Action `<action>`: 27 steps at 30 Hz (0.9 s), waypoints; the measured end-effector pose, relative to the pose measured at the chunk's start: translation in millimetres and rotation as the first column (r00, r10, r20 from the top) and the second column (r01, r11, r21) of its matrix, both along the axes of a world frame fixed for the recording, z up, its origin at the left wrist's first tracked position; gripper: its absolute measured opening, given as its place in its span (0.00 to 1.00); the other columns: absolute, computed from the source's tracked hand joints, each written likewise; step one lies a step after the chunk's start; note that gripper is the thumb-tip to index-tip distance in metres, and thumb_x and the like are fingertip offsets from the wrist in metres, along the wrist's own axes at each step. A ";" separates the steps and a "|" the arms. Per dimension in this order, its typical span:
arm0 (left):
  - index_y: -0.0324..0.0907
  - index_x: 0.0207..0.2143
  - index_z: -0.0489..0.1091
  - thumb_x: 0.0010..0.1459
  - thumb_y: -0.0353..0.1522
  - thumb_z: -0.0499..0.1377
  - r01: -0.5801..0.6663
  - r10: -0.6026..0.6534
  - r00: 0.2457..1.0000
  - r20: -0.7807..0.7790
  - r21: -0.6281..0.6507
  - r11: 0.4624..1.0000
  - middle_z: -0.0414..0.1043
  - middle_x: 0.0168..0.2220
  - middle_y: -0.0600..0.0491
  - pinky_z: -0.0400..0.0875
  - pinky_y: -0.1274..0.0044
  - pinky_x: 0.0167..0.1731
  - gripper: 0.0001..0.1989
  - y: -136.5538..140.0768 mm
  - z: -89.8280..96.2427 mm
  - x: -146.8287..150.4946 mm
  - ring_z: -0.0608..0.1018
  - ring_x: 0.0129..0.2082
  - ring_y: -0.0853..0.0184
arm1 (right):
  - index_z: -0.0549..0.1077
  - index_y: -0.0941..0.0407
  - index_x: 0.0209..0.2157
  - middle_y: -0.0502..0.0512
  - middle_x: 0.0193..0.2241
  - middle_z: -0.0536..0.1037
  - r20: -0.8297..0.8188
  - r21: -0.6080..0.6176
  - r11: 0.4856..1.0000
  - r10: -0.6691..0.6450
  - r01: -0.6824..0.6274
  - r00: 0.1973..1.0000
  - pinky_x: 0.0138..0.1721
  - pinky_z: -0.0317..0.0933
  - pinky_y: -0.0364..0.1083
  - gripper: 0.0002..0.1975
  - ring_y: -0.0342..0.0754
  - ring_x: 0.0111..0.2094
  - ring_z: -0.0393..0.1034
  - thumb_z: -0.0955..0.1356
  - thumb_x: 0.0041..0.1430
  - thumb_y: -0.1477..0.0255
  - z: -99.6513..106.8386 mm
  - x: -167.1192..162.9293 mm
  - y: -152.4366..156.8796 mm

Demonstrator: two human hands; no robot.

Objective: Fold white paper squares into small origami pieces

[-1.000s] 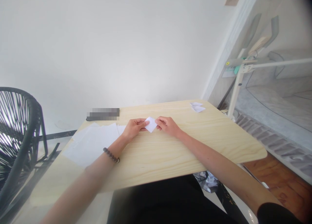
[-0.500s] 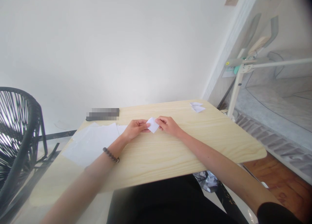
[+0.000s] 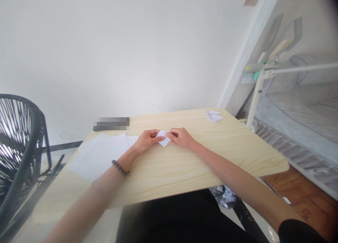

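Between my two hands is a small piece of folded white paper (image 3: 164,141), diamond-shaped from here, just over the middle of the table. My left hand (image 3: 148,140) pinches its left side, thumb on top. On the opposite side, my right hand (image 3: 181,137) grips the upper right edge between thumb and fingers. The undersides of the fingers are hidden. Left of my left hand, white paper sheets (image 3: 97,155) lie flat and overlap. Another folded white paper piece (image 3: 213,117) rests near the far right corner of the table.
The light wooden table (image 3: 237,151) stands against a white wall. A dark, pixelated object (image 3: 112,124) lies at its far left edge. A black woven chair (image 3: 23,137) is at the left. At the right stands a white metal frame (image 3: 255,102). Crumpled silvery material (image 3: 224,197) shows below the table edge.
The folded paper has shifted slightly down and left. My right hand has moved left with it, its thumb now further over the paper. My left thumb lies flatter on it.
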State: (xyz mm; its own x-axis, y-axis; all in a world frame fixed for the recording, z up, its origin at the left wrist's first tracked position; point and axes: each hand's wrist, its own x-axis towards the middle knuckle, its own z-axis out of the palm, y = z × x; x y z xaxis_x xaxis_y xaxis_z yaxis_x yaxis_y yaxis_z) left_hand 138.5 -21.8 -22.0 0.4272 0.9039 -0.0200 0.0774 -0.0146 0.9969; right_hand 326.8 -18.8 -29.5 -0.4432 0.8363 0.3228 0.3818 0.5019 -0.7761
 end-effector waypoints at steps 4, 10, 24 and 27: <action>0.35 0.33 0.69 0.43 0.33 0.62 0.047 -0.047 0.999 0.011 0.013 0.999 0.72 0.31 0.50 0.64 0.76 0.33 0.14 0.6 0.7 -2.2 0.72 0.30 0.68 | 0.64 0.59 0.23 0.48 0.17 0.67 -0.011 -0.059 0.995 0.079 -0.080 0.997 0.20 0.54 0.38 0.17 0.37 0.18 0.61 0.59 0.54 0.61 2.1 -1.2 -3.2; 0.36 0.33 0.68 0.44 0.32 0.61 0.071 -0.071 0.997 0.013 0.007 0.997 0.72 0.31 0.52 0.63 0.77 0.32 0.13 -0.3 0.3 -1.7 0.72 0.30 0.70 | 0.64 0.59 0.24 0.49 0.18 0.67 -0.030 -0.118 0.984 0.130 -0.133 0.991 0.21 0.57 0.38 0.16 0.38 0.19 0.62 0.58 0.55 0.61 2.7 1.1 -3.1; 0.36 0.33 0.68 0.44 0.34 0.61 0.151 -0.152 0.988 0.036 0.014 0.988 0.71 0.30 0.51 0.63 0.77 0.31 0.13 -0.8 0.5 -4.4 0.71 0.29 0.69 | 0.65 0.59 0.25 0.48 0.18 0.65 -0.029 -0.141 0.963 0.228 -0.230 0.973 0.23 0.56 0.38 0.16 0.38 0.19 0.60 0.58 0.56 0.62 4.3 0.0 -4.7; 0.36 0.34 0.69 0.43 0.35 0.62 0.068 -0.068 0.996 0.059 0.008 0.998 0.72 0.31 0.50 0.64 0.76 0.32 0.15 -0.8 -1.1 -1.3 0.72 0.30 0.68 | 0.65 0.59 0.26 0.47 0.17 0.65 -0.054 -0.159 0.967 0.190 -0.196 0.980 0.22 0.55 0.38 0.16 0.38 0.19 0.60 0.58 0.56 0.61 3.0 0.2 -3.3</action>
